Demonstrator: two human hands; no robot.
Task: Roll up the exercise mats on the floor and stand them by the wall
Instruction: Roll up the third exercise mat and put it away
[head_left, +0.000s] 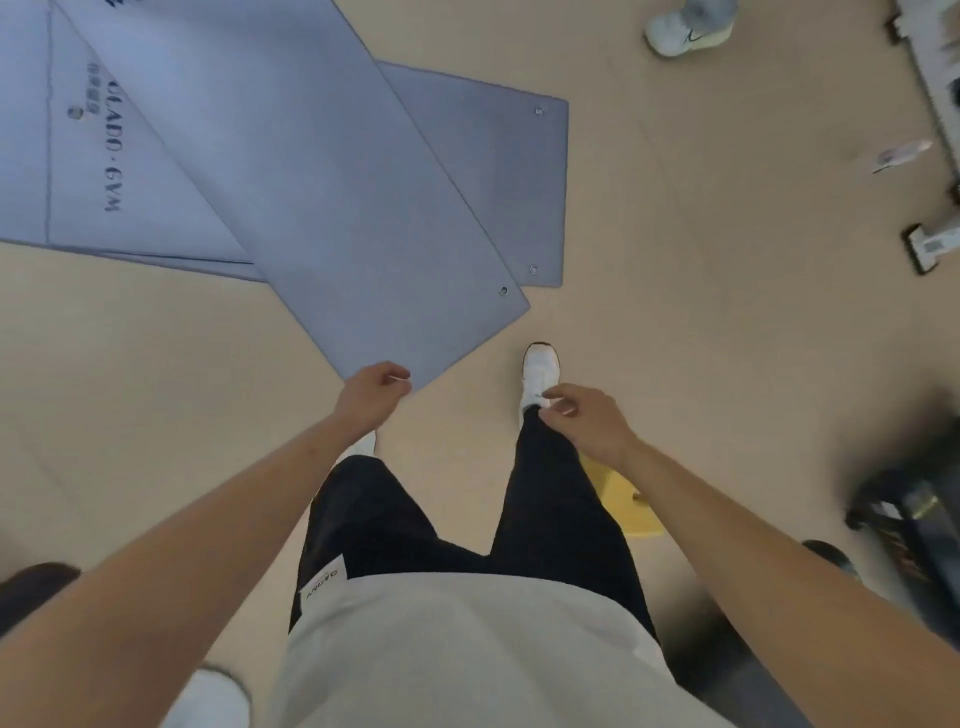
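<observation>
several flat grey-blue foam exercise mats (322, 197) are seen overlapped fan-wise on the tan floor (156, 389), none rolled yet, w/ the top one's near corner just ahead of the feet. the left hand (374, 389) & right hand (587, 415) are held above, apart from the mats, fingers (395, 374) loosely curled, nothing pinched. the mats are judged light, thick, bendy but springy, w/ a matte surface, rounded corners & small metal eyelets (503, 290) at the short end, so hold is best taken at both corners of that edge & the roll kept tight, else it may spring open.
</observation>
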